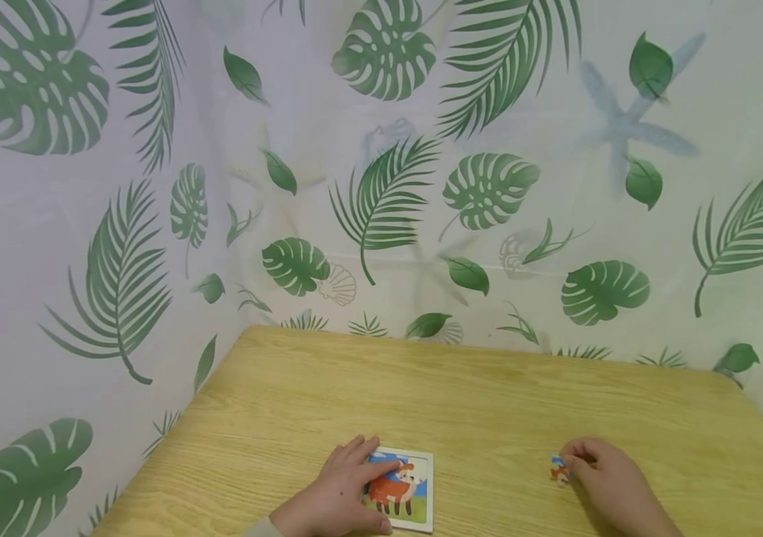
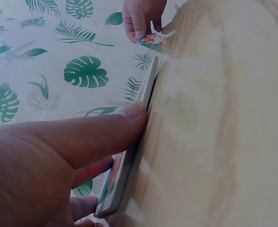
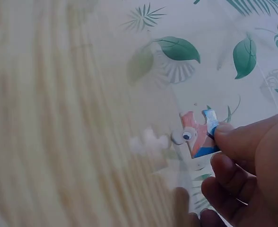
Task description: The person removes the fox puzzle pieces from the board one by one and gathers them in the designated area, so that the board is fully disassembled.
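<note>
A small jigsaw puzzle (image 1: 391,488) in a white frame lies on the table, its picture a red-brown, fox-like animal on blue and green. A pale patch shows at the picture's upper right. My left hand (image 1: 341,488) rests across its left side, index finger over the picture and thumb (image 2: 106,132) along the near edge of the frame. Off to the right, my right hand (image 1: 605,477) pinches a loose puzzle piece (image 3: 200,135) between thumb and forefinger. The piece is orange and blue, with an eye printed on it, and is held just over the tabletop.
The light wood-grain table (image 1: 475,403) has rounded far corners. White sheeting (image 1: 314,216) printed with green leaves, shells and starfish hangs behind the table and along its left side.
</note>
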The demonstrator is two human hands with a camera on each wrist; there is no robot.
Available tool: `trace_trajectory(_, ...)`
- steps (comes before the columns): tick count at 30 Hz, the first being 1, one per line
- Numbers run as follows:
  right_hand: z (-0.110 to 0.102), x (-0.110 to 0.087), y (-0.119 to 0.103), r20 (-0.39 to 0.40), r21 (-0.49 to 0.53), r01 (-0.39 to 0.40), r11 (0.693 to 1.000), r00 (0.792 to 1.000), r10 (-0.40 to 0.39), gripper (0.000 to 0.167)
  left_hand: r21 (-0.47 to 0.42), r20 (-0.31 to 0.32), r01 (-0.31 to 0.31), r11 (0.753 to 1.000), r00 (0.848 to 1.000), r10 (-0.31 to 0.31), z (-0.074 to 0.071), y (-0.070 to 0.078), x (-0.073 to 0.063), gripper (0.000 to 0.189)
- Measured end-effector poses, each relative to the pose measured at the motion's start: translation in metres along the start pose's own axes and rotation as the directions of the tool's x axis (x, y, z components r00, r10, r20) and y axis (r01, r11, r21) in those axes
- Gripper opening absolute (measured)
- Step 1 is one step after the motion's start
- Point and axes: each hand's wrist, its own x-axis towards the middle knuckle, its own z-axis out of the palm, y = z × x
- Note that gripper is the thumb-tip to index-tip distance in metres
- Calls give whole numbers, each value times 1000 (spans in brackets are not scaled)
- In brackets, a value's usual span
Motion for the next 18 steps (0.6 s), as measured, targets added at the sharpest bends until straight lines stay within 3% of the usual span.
trace_trajectory(6,2,2,5,-18,-44,50,998,999,-51,14,6,6,-9,1000,1000,9,1,-2,1,81)
trace_trajectory(18,9,12,12,25,-78,45,996,999,-43,15,26,0,18,999,1000,-18,0,2,-2,80)
